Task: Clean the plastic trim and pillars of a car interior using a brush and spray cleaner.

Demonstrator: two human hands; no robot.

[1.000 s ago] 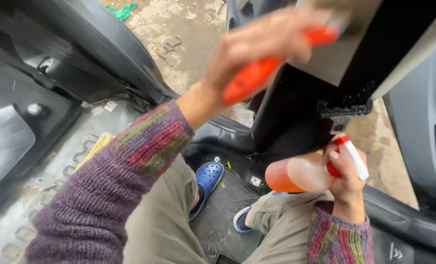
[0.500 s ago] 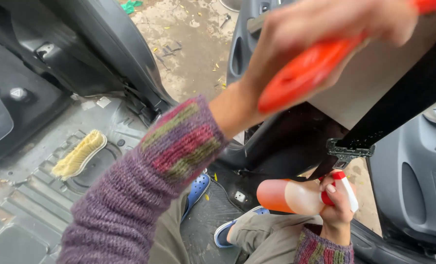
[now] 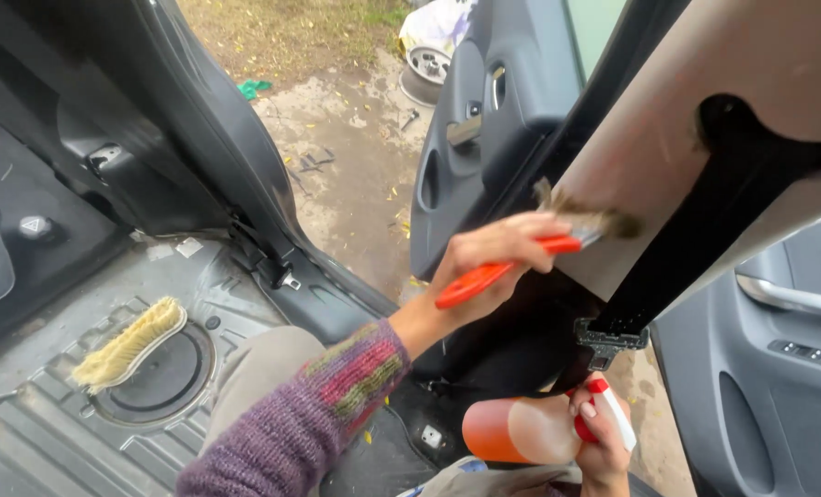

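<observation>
In the head view, the left hand [image 3: 498,253] reaches up from about 7 o'clock toward the middle of the picture. Its grip is closed around the orange handle of a small brush [image 3: 521,262]. The handle sticks out below the hand toward 8 o'clock, and the dark bristles at the other end touch the beige pillar trim [image 3: 668,156] of the car, at about 2 o'clock from the hand. The arm wears a knitted sleeve [image 3: 337,396] in purple, with red and green bands near the wrist.

The right hand [image 3: 599,433] is low in the picture, at about 5 o'clock. Its grip is clamped on the neck of a spray bottle [image 3: 516,431] with an orange body, a red trigger part and a white nozzle. The bottle lies nearly on its side, with the body pointing toward 9 o'clock. Just above this hand hangs a black seat belt anchor [image 3: 610,339] at the end of a black strap that runs down the pillar.

At about 8 o'clock, well apart from both hands, 1 yellow scrub brush [image 3: 129,342] lies on the bare metal floor [image 3: 42,433] of the car, at the edge of a round cover. An open car door [image 3: 493,120] stands at 12 o'clock.
</observation>
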